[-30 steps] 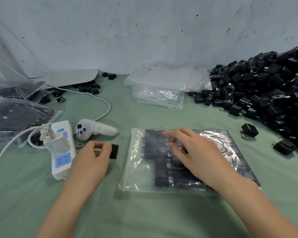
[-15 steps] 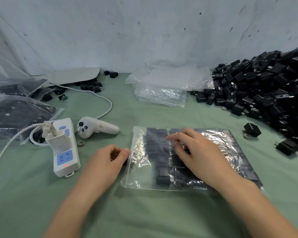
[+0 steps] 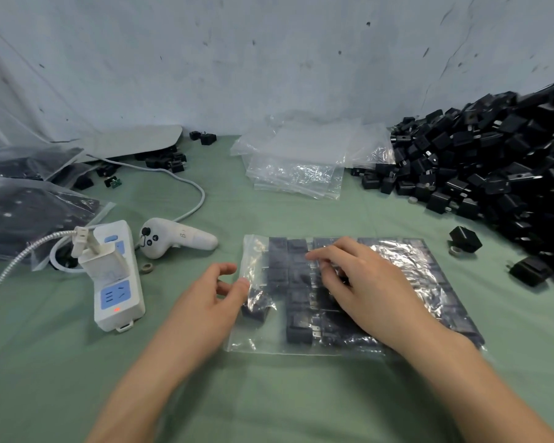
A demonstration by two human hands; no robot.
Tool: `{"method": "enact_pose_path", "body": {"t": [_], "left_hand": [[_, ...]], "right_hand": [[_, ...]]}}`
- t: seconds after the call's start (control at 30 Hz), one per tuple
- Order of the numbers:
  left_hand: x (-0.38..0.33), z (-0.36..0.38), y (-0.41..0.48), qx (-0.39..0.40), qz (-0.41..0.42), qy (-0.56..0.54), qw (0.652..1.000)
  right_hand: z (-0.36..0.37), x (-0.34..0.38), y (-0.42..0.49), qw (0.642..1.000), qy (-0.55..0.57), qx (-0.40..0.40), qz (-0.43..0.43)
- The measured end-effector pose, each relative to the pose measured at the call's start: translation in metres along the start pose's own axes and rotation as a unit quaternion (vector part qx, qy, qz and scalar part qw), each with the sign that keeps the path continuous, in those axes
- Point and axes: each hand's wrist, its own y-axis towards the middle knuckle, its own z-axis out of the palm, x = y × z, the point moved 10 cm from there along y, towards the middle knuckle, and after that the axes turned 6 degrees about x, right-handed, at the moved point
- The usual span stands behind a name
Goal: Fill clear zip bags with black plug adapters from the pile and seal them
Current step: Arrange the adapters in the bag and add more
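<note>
A clear zip bag (image 3: 422, 270) lies flat on the green cloth, holding rows of black plug adapters, with its mouth facing left. My right hand (image 3: 362, 286) rests on top of the bag, its fingers pressing on the rows. My left hand (image 3: 211, 298) is at the bag's mouth, thumb tip against the plastic and the other fingers spread loosely. Just inside the mouth sits one black adapter (image 3: 257, 307), next to that thumb. The pile of black adapters (image 3: 499, 164) fills the right side.
A stack of empty clear bags (image 3: 298, 167) lies at the back centre. A white power strip (image 3: 117, 282) with a charger and a white controller (image 3: 173, 236) are to the left. Filled bags (image 3: 23, 215) lie at far left. Two loose adapters (image 3: 465, 238) lie right of the bag.
My left hand carried a black adapter rightwards from beside the power strip to the bag's mouth and let it go just inside. My right hand stayed on the bag.
</note>
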Motion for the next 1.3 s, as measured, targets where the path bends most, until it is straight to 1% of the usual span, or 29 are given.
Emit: {"method": "enact_pose_path", "body": {"t": [0.1, 0.3, 0.37, 0.57, 0.67, 0.8, 0.97, 1.03, 1.07, 1.13, 1.2, 1.23, 1.27, 1.3], "left_hand": [[0.000, 0.002, 0.001, 0.003, 0.007, -0.031, 1.000], [0.008, 0.013, 0.009, 0.036, -0.002, -0.151, 0.988], [0.010, 0.016, 0.011, 0.039, -0.010, -0.187, 0.981], [0.014, 0.022, 0.011, 0.056, -0.052, -0.250, 0.965], [0.009, 0.025, 0.009, 0.074, -0.057, -0.254, 0.963], [0.008, 0.024, 0.008, 0.077, -0.057, -0.249, 0.964], [0.008, 0.025, 0.007, 0.083, -0.062, -0.263, 0.959], [0.008, 0.020, 0.007, 0.064, -0.059, -0.232, 0.969], [0.007, 0.014, 0.008, 0.041, -0.048, -0.207, 0.976], [0.001, -0.005, 0.006, -0.039, -0.002, -0.135, 0.990], [-0.014, -0.026, -0.002, -0.141, 0.061, -0.038, 0.987], [-0.022, -0.033, -0.007, -0.176, 0.091, -0.019, 0.980], [-0.030, -0.036, -0.012, -0.191, 0.115, -0.024, 0.975], [-0.035, -0.036, -0.014, -0.189, 0.134, -0.048, 0.971]], "right_hand": [[0.000, -0.001, 0.000, 1.000, -0.001, 0.002, 0.002], [0.002, -0.001, 0.001, 1.000, -0.011, 0.004, 0.002], [0.002, 0.000, 0.000, 1.000, -0.015, 0.004, -0.001], [0.002, 0.004, 0.000, 1.000, -0.028, 0.011, -0.006], [0.003, 0.006, 0.000, 0.999, -0.040, 0.025, -0.009], [0.007, 0.008, 0.001, 0.997, -0.057, 0.045, -0.013], [0.004, 0.008, 0.002, 0.998, -0.048, 0.031, -0.014], [0.002, 0.007, 0.002, 0.999, -0.035, 0.016, -0.011], [0.000, 0.005, 0.001, 1.000, -0.023, 0.006, -0.007], [-0.003, 0.003, 0.001, 1.000, 0.023, -0.012, -0.003], [-0.005, 0.001, 0.001, 0.994, 0.107, -0.020, 0.007], [-0.006, 0.001, 0.001, 0.986, 0.163, -0.016, 0.016], [-0.005, 0.001, 0.001, 0.974, 0.227, -0.011, 0.025], [-0.005, 0.003, 0.002, 0.955, 0.296, -0.008, 0.034]]}}
